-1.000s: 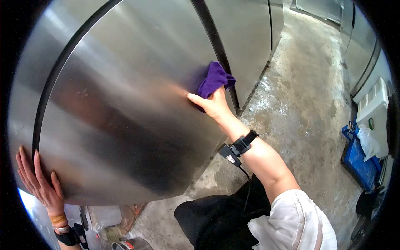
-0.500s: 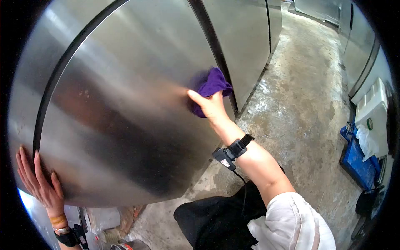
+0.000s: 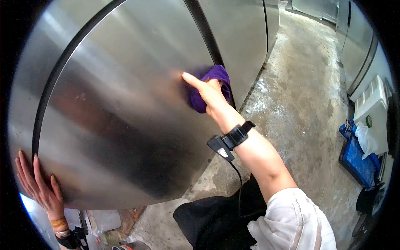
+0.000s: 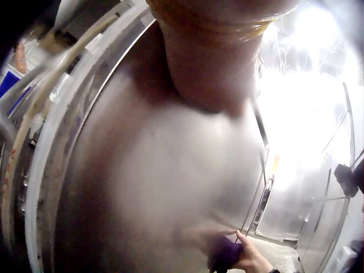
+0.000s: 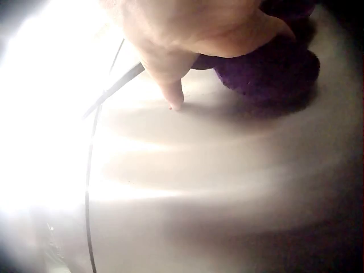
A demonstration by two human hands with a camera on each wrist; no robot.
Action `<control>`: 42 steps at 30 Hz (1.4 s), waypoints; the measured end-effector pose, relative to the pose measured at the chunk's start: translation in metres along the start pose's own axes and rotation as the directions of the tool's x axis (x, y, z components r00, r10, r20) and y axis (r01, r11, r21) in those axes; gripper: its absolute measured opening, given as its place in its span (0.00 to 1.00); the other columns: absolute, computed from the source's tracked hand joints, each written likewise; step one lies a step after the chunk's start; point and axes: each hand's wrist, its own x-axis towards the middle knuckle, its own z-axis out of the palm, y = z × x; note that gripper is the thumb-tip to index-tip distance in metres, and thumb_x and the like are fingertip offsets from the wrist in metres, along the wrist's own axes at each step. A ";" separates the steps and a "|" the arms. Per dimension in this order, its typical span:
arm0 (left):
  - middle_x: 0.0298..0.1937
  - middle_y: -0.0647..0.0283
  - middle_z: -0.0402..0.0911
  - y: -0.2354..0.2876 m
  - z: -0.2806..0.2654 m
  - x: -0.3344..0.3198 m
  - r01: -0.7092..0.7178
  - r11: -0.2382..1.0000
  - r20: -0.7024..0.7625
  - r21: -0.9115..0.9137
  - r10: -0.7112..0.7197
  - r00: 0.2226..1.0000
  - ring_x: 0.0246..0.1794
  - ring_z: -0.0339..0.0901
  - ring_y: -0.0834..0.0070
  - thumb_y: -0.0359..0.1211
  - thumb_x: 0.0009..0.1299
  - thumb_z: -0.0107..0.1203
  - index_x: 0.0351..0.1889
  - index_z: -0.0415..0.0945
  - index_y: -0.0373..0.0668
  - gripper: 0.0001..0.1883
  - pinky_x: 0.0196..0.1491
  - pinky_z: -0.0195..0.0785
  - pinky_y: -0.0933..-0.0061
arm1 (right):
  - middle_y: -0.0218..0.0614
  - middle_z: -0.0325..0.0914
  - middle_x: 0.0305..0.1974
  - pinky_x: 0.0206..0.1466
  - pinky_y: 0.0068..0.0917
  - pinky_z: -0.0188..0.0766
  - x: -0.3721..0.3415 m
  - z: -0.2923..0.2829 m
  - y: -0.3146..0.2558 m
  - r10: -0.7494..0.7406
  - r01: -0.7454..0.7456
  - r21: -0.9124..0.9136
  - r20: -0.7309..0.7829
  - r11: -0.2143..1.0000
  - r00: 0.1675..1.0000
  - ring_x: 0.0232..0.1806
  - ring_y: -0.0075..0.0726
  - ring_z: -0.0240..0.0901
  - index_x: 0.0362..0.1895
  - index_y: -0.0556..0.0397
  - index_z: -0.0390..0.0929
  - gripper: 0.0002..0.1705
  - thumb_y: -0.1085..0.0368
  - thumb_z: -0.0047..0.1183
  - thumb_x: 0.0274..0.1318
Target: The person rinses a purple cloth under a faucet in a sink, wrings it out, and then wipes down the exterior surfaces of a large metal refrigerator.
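A large brushed-steel panel (image 3: 125, 116) fills the left of the head view. Against its right part, the right hand (image 3: 211, 93) presses and grips a bunched purple cloth (image 3: 198, 100), with the thumb stretched out to the left. In the right wrist view the thumb tip of the right hand (image 5: 182, 42) touches the steel beside the cloth (image 5: 267, 74); the other fingers are mostly hidden. The left hand (image 3: 43, 193) rests flat on the panel's lower left, fingers extended, beside a dark vertical gap. Only its wrist side shows in the left wrist view, large and dark.
A stained concrete floor (image 3: 296, 96) runs along the panels. At the right stand a white box (image 3: 371, 104), a blue crate (image 3: 358, 160) and a white plastic bag (image 3: 366, 141). Containers (image 3: 104, 218) lie below the panel at the lower left.
The right hand and cloth have shifted slightly on the steel, dipping and then rising again, with the thumb now higher and further left. The left hand stays against the panel.
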 end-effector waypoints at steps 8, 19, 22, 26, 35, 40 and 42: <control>0.77 0.51 0.52 0.002 -0.002 0.002 0.008 1.000 0.010 0.001 -0.008 1.000 0.78 0.48 0.51 0.42 0.75 0.41 0.72 0.59 0.46 0.28 0.75 0.39 0.48 | 0.49 0.64 0.62 0.67 0.36 0.57 0.010 0.017 -0.025 0.093 -0.097 -0.089 -0.050 0.991 0.994 0.66 0.47 0.58 0.63 0.61 0.62 0.52 0.46 0.73 0.39; 0.77 0.50 0.51 0.005 -0.002 -0.003 0.063 0.998 0.002 -0.002 -0.063 0.998 0.78 0.45 0.50 0.42 0.74 0.42 0.72 0.59 0.47 0.28 0.76 0.36 0.47 | 0.33 0.76 0.24 0.29 0.26 0.68 -0.058 -0.140 0.029 0.234 -0.222 -0.125 0.096 0.967 0.967 0.25 0.25 0.72 0.27 0.57 0.76 0.08 0.67 0.48 0.54; 0.77 0.49 0.51 0.005 -0.003 -0.004 0.088 0.996 0.034 0.006 -0.088 0.996 0.78 0.45 0.50 0.41 0.73 0.41 0.71 0.60 0.47 0.28 0.77 0.34 0.47 | 0.28 0.73 0.20 0.30 0.24 0.71 -0.065 -0.185 0.012 0.651 -0.646 -0.147 0.338 0.749 0.679 0.27 0.24 0.75 0.24 0.48 0.75 0.32 0.39 0.36 0.71; 0.77 0.48 0.51 0.007 -0.004 -0.003 0.107 0.994 0.049 -0.006 -0.106 0.993 0.78 0.45 0.47 0.41 0.73 0.41 0.71 0.60 0.46 0.28 0.76 0.34 0.45 | 0.44 0.84 0.32 0.47 0.40 0.76 -0.059 -0.228 0.041 0.530 0.246 -0.969 0.207 -0.004 0.822 0.39 0.46 0.82 0.34 0.53 0.83 0.24 0.44 0.55 0.56; 0.76 0.45 0.51 0.006 -0.004 -0.006 0.119 0.993 0.085 -0.015 -0.118 0.989 0.77 0.45 0.42 0.41 0.73 0.41 0.70 0.60 0.46 0.28 0.75 0.35 0.40 | 0.39 0.74 0.35 0.46 0.34 0.69 0.088 -0.029 -0.204 -0.860 0.789 -0.413 0.026 0.455 0.510 0.40 0.42 0.71 0.37 0.53 0.75 0.12 0.61 0.61 0.55; 0.76 0.44 0.52 0.005 -0.005 -0.009 0.124 0.992 0.140 0.012 -0.125 0.982 0.76 0.47 0.40 0.46 0.77 0.35 0.71 0.58 0.46 0.27 0.74 0.37 0.38 | 0.43 0.70 0.38 0.50 0.43 0.65 0.182 0.057 -0.227 -0.919 0.801 -0.452 -0.161 0.393 0.360 0.44 0.52 0.66 0.37 0.51 0.72 0.10 0.60 0.57 0.58; 0.76 0.43 0.52 0.003 -0.004 -0.012 0.113 0.993 0.185 0.031 -0.117 0.976 0.75 0.48 0.39 0.47 0.78 0.33 0.71 0.58 0.46 0.27 0.73 0.38 0.37 | 0.44 0.69 0.38 0.49 0.46 0.64 0.178 0.053 -0.201 -0.970 0.776 -0.590 -0.053 0.221 0.236 0.43 0.56 0.65 0.37 0.51 0.71 0.09 0.62 0.55 0.59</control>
